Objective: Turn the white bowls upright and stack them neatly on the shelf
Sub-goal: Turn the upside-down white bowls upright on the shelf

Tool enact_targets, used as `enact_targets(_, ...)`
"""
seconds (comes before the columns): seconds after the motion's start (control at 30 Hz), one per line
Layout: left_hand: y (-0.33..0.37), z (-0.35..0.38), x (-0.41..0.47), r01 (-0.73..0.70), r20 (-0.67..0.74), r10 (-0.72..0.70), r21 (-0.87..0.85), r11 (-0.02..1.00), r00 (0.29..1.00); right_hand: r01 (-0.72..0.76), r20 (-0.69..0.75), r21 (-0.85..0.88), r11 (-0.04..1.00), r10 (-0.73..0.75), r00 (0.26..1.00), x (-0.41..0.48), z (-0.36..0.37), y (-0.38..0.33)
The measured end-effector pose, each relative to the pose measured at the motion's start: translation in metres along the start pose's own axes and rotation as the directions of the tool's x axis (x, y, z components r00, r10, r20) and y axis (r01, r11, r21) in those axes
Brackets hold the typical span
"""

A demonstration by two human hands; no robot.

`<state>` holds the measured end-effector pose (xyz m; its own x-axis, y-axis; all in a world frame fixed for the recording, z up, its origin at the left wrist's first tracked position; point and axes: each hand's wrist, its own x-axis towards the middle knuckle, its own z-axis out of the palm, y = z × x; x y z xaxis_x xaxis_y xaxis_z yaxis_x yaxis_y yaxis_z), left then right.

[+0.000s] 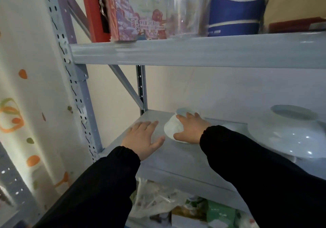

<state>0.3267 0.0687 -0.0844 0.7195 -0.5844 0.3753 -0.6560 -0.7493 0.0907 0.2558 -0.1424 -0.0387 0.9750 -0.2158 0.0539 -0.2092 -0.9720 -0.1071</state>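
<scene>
Head view, the only view.

Count: two white bowls plainly seen, both mouth-down. A pale shape between them, behind the right sleeve, is too hidden to call. Two hands in frame.

Small bowl [172,128]: sits on the middle shelf board [176,159] toward its back left corner, foot ring up, rim down. Cannot tell whether the rim is fully flat on the board.

Large bowl [285,136]: same board, at 3 o'clock from the small bowl, well apart from it, foot ring up, untouched.

Right hand [191,129]: draped over the small bowl from its 4 o'clock side. Fingertips reach the foot ring at 12 o'clock and the thumb lies at the rim near 6 o'clock. It is grasping the small bowl.

Left hand [142,137]: at 9 o'clock from the small bowl, just beside it, palm down, fingers straight and spread. It holds nothing; contact with the board cannot be confirmed.

Judgement: the flip is not yet done. The bowl's axis stands vertical, so the turn should roll it about a 3-to-9 line. The right hand has it; the left is near enough to catch the far rim.

Other: a clear jar [185,8] stands on the shelf above.
</scene>
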Motion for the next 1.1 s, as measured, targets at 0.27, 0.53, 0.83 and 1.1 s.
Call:
enact_targets(0.27,-0.048,0.007,0.018,-0.182,0.043,0.183,-0.026,0.983,0.982,-0.33,-0.081,0.109,0.938,0.34,0.937,0.045,0.025,-0.008)
enact_targets(0.53,-0.077,0.002,0.024,-0.295,-0.049,0.294,-0.007,0.955,0.954,-0.139,-0.228,0.25,0.958,0.198,0.953,0.03,0.055,-0.049)
enact_targets(0.83,-0.1,-0.012,0.027,-0.285,-0.112,0.281,-0.02,0.958,0.953,0.002,-0.048,-0.128,0.992,-0.008,0.999,0.034,0.034,-0.065)
enact_targets(1.1,-0.107,-0.013,0.018,-0.298,-0.155,0.295,0.003,0.955,0.943,0.095,-0.091,-0.066,0.993,-0.101,0.991,-0.012,0.044,-0.078)
